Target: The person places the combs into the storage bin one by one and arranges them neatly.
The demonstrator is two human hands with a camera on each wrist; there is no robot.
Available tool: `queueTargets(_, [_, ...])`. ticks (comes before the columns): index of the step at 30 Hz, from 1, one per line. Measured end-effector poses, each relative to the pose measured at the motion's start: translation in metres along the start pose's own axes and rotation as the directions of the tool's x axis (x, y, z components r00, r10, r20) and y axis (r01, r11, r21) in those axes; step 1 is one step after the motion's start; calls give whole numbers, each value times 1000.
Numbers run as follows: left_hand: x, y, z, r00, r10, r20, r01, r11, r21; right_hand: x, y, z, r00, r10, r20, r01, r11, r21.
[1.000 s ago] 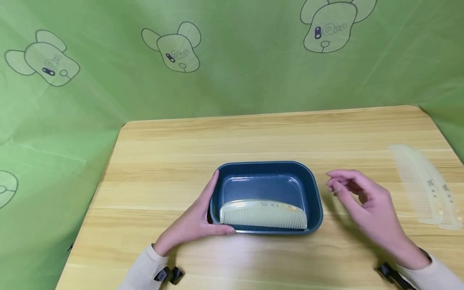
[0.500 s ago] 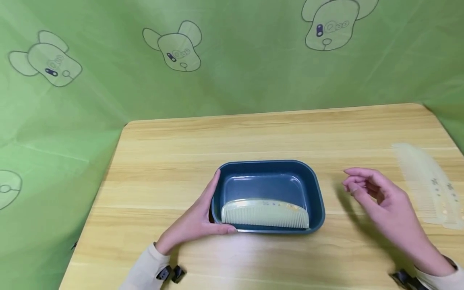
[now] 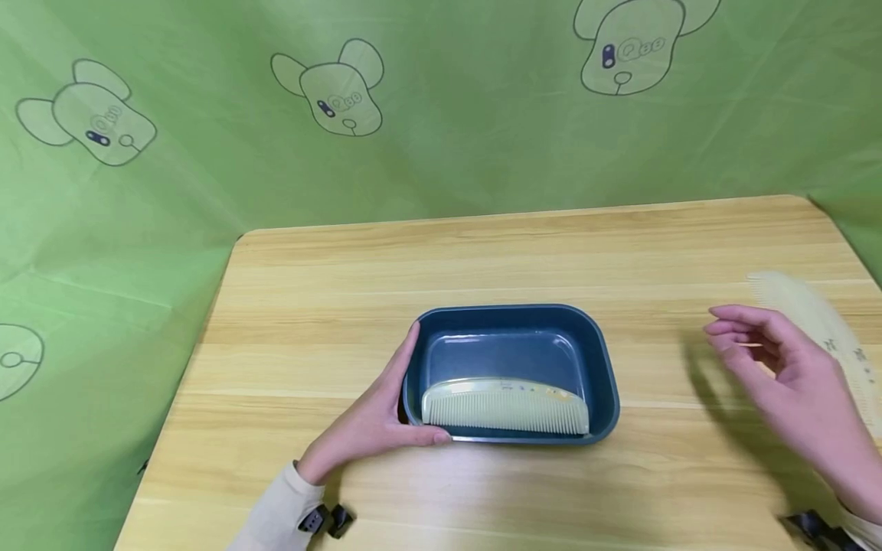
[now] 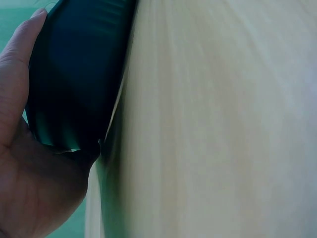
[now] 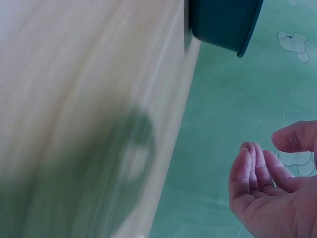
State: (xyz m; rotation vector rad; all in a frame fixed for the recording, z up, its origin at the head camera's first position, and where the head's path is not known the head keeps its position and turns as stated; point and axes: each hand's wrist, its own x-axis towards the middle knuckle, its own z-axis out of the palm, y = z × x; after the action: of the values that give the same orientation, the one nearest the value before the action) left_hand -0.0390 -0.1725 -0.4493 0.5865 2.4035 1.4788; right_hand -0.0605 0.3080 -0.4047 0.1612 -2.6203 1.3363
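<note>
A dark blue rectangular box (image 3: 496, 353) sits on the table in the head view. Inside, along its near wall, a pale green comb (image 3: 506, 405) rests with its teeth toward me. My left hand (image 3: 372, 425) grips the box's near left corner, thumb along the near side and fingers along the left. The left wrist view shows the box's outer wall (image 4: 79, 74) between thumb and fingers. Holding nothing, my right hand (image 3: 792, 383) hovers over the table with loosely bent fingers. It partly hides two overlapping pale combs (image 3: 802, 298) at the right.
The wooden table (image 3: 331, 291) has rounded far corners. Behind it and at its sides hangs a green cloth (image 3: 448, 168) printed with cartoon animal heads. The right hand's shadow (image 3: 717, 398) falls on the table top.
My right hand has moved rightward from beside the box, and now overlaps the two combs there. My left hand, the box and the comb in it have stayed put.
</note>
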Motion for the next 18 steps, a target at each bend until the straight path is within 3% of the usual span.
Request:
queueTargets(10, [0, 0, 0, 1000, -8, 4, 8, 1000, -4, -2, 16, -12, 998, 63, -10, -64, 996, -60])
queueTargets(18, [0, 1, -1, 1000, -6, 10, 6, 1000, 0, 2, 36, -23, 998, 61, -35, -61, 998, 9])
